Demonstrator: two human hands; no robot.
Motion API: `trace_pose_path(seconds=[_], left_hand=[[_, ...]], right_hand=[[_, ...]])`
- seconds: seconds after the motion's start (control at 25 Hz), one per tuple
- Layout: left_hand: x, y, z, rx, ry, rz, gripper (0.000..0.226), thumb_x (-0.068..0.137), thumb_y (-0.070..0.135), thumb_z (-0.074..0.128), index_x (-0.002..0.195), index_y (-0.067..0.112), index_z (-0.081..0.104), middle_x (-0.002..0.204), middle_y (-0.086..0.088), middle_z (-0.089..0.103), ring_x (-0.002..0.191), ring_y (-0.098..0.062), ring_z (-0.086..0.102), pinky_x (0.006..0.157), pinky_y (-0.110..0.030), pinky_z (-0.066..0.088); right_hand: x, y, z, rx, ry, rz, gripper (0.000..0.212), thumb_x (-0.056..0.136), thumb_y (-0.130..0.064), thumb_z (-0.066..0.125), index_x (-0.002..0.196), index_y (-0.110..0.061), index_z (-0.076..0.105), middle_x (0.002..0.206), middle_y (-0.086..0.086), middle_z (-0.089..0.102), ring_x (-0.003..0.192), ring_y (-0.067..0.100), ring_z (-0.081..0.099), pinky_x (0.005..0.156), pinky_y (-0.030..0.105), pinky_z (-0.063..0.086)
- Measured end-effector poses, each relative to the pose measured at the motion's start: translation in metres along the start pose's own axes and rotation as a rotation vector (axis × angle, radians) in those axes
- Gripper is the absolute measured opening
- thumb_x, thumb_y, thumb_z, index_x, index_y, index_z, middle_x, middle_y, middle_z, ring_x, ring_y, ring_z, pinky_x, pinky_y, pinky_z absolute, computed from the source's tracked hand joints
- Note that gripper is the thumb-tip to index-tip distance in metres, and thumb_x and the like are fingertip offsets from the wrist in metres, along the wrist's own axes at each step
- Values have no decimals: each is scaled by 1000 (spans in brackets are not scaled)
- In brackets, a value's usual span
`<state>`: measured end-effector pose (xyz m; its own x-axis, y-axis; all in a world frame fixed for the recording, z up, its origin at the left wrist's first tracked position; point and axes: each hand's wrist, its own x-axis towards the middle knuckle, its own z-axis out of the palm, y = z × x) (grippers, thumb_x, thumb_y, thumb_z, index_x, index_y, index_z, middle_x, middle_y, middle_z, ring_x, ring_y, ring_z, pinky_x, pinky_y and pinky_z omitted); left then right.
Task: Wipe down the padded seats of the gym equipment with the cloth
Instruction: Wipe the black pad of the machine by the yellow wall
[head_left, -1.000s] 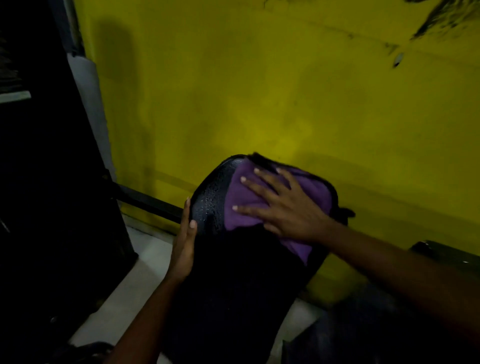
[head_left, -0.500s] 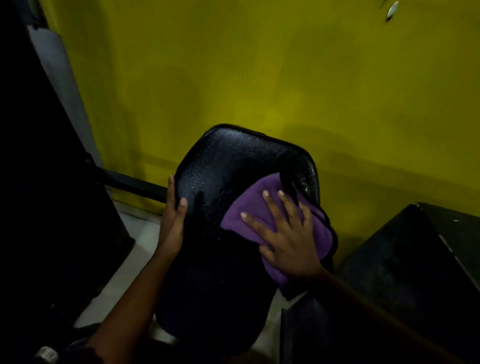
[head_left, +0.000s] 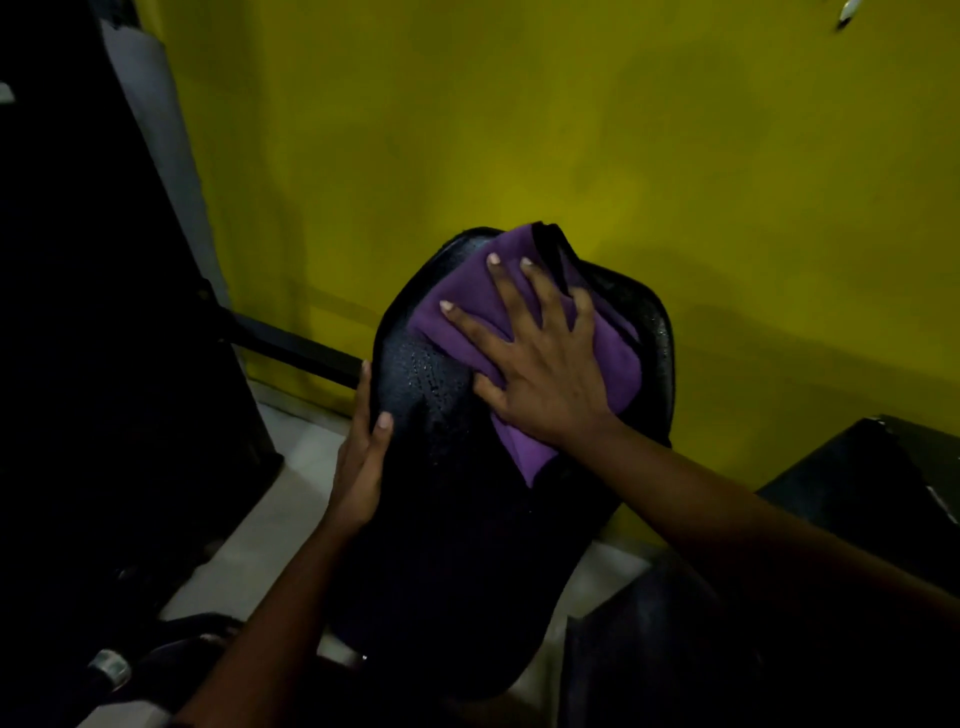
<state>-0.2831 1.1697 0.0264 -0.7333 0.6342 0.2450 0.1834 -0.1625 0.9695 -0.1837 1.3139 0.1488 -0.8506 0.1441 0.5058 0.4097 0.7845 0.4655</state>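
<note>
A black padded seat stands tilted in front of a yellow wall, its upper surface glistening with small droplets. A purple cloth lies spread over the seat's top part, reaching its far edge. My right hand lies flat on the cloth with fingers spread, pressing it against the pad. My left hand rests along the seat's left edge with straight fingers, the thumb on the pad's face.
The yellow wall is close behind the seat. A dark machine frame fills the left side, with a black bar running to the wall. Another black pad sits at the right. Pale floor shows below.
My right hand has slid the cloth from the pad's lower right up to its top edge. My left hand stays on the left edge.
</note>
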Motion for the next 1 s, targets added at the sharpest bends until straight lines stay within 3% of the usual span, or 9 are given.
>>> trace_pose_path(seconds=[0.08,0.2,0.28,0.4,0.6,0.76,0.84,0.92,1.0], left_hand=[[-1,-6,0,-45,15,9,84,72,85,32,143,46,10,142,41,17,125,26,29,100,-1,29],[-4,-14,1,-162,13,0,76,80,75,37,146,43,16,148,33,26,135,10,30,111,-24,29],[-6,-12,1,-137,27,7,81,78,78,35,146,39,18,139,44,29,130,18,30,106,-14,30],[-5,-13,-1,-156,44,-14,81,75,81,36,144,41,23,140,40,31,131,16,31,108,-21,29],[-4,-15,0,-165,31,-11,79,75,82,34,144,44,23,149,28,26,137,8,26,114,-26,25],[-4,-16,-2,-300,54,-56,83,77,76,44,146,34,27,143,20,44,133,-1,40,110,-34,34],[-8,-10,-4,-382,73,-115,75,83,65,40,145,25,30,120,21,64,115,1,57,95,-23,48],[-19,-15,-7,-477,69,-155,52,93,50,27,133,20,40,97,22,72,94,7,65,76,-11,52],[-32,-30,-13,-555,60,-227,54,92,56,34,129,18,46,114,9,70,104,-1,64,79,-14,52]], right_hand=[[-12,-17,9,-23,9,-24,72,77,-53,44,144,-41,20,156,9,18,140,31,14,100,54,15],[-38,-42,24,-14,41,-117,74,75,-51,46,144,-40,21,155,8,20,139,30,17,100,52,18],[-65,-65,30,-2,18,-209,73,74,-49,47,143,-39,25,154,7,25,137,29,21,100,49,21],[-93,-64,29,3,-12,-364,66,73,-44,51,138,-41,36,150,3,34,132,26,26,96,44,25],[9,-6,-2,-18,71,-115,62,75,-46,42,136,-44,34,153,4,27,126,28,26,93,45,20],[29,-35,13,-20,43,-191,66,76,-49,46,140,-39,31,154,7,25,129,29,24,96,48,19],[10,-55,22,-14,56,-240,66,76,-48,44,140,-36,33,153,9,27,128,30,26,95,48,21],[-12,-72,33,-3,65,-295,66,75,-47,42,140,-34,35,152,9,30,128,30,27,95,47,23],[-43,-94,46,0,71,-334,68,73,-47,43,140,-34,35,151,8,33,130,28,27,97,47,23]])
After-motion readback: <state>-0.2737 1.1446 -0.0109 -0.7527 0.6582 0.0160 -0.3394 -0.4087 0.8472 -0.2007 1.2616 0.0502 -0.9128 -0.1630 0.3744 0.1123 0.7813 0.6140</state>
